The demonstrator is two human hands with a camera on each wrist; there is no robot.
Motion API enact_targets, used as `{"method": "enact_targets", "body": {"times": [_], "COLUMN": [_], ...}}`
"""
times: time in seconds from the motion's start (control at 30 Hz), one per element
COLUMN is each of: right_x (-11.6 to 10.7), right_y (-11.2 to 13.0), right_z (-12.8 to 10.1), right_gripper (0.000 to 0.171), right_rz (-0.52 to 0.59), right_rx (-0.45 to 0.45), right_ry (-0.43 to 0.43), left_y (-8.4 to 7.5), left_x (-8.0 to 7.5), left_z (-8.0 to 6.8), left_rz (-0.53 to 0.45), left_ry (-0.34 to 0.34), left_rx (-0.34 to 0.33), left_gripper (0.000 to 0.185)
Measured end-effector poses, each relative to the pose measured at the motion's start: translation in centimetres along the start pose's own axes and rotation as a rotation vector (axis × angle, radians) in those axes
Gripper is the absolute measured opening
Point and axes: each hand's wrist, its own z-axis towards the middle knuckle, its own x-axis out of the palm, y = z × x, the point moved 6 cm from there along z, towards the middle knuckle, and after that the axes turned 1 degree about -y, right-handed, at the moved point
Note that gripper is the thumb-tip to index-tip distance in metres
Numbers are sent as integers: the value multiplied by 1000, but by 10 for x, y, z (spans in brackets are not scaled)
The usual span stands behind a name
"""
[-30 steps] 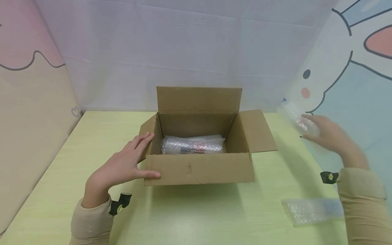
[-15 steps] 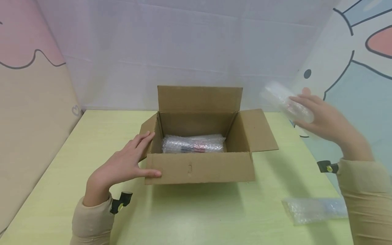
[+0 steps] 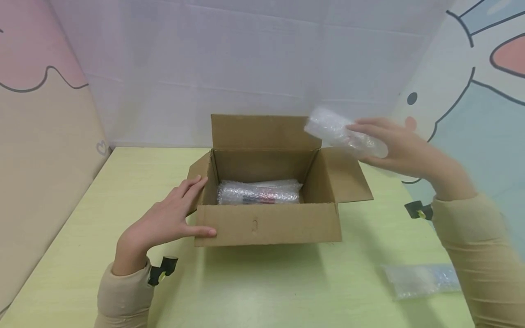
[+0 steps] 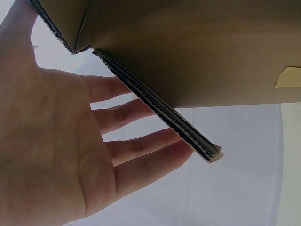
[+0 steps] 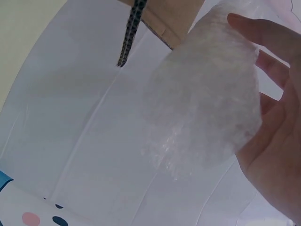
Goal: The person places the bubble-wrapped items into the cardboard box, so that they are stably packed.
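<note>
An open cardboard box (image 3: pixel 266 225) stands mid-table in the head view, a bubble-wrapped roll (image 3: pixel 258 193) lying inside it. My left hand (image 3: pixel 160 221) rests on its near left corner, thumb along the front flap and fingers stretched over the left flap. The left wrist view shows those fingers (image 4: pixel 141 167) reaching behind the flap's edge. With my right hand (image 3: pixel 406 146) I grip another bubble-wrapped roll (image 3: pixel 334 127) by its right end, tilted in the air over the box's right flap. Thumb and fingers lie on opposite sides of the wrap; its contents are blurred.
A further bubble-wrapped packet (image 3: pixel 418 280) lies on the table's right side, partly behind my right sleeve (image 3: pixel 480 255). The right flap (image 3: pixel 346 177) sticks outward and the back flap (image 3: pixel 262 132) stands up. Walls close in the table (image 3: pixel 266 287) on three sides.
My right hand has carried the bubble-wrapped roll from the right wall leftward, first rising a little, until it overlaps the box's back right corner. The left hand and box have stayed put.
</note>
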Motion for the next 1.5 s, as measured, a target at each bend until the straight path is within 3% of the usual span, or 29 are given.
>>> {"method": "enact_targets", "body": {"times": [0.13, 0.4, 0.87, 1.5], "right_x": [5, 25, 70, 125], "right_y": [15, 32, 66, 85], "right_z": [13, 39, 85, 115], "right_gripper": [67, 62, 58, 63], "right_rz": [1, 21, 35, -24], "right_rx": [-62, -45, -138, -103], "right_ry": [53, 219, 500, 792], "left_y": [0, 0, -1, -3], "left_x": [0, 1, 0, 1], "left_z": [0, 0, -1, -3], "left_rz": [0, 0, 9, 16], "left_ry": [-2, -5, -9, -5], "left_rx": [0, -3, -8, 0], "left_gripper": [114, 114, 115, 115]}}
